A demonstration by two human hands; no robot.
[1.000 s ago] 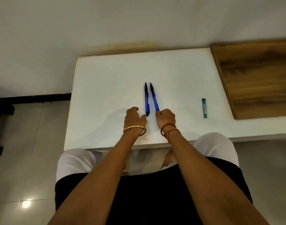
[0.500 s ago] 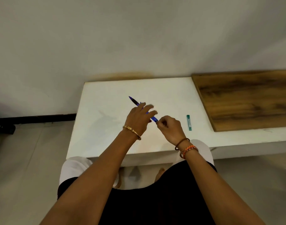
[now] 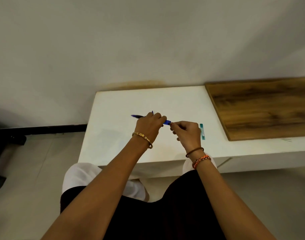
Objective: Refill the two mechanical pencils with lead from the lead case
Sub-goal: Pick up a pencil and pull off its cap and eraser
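My left hand (image 3: pixel 149 124) grips a blue mechanical pencil (image 3: pixel 167 122) above the white table (image 3: pixel 113 146), roughly level, with its dark tip pointing left. My right hand (image 3: pixel 186 132) pinches the pencil's rear end between thumb and fingertips. A second blue pencil (image 3: pixel 152 112) shows only as a short tip above my left knuckles; the rest is hidden behind that hand. The teal lead case (image 3: pixel 202 131) lies flat on the table just right of my right hand, untouched.
A brown wooden board (image 3: pixel 262 108) covers the table's right part, close to the lead case. A pale wall stands behind the table. Tiled floor and dark objects (image 3: pixel 2 139) lie to the left. My knees sit under the near table edge.
A second ago both hands rested on the table at the ends of the two pencils. My left hand has since lifted one pencil and turned it sideways, and my right hand now pinches its rear end.
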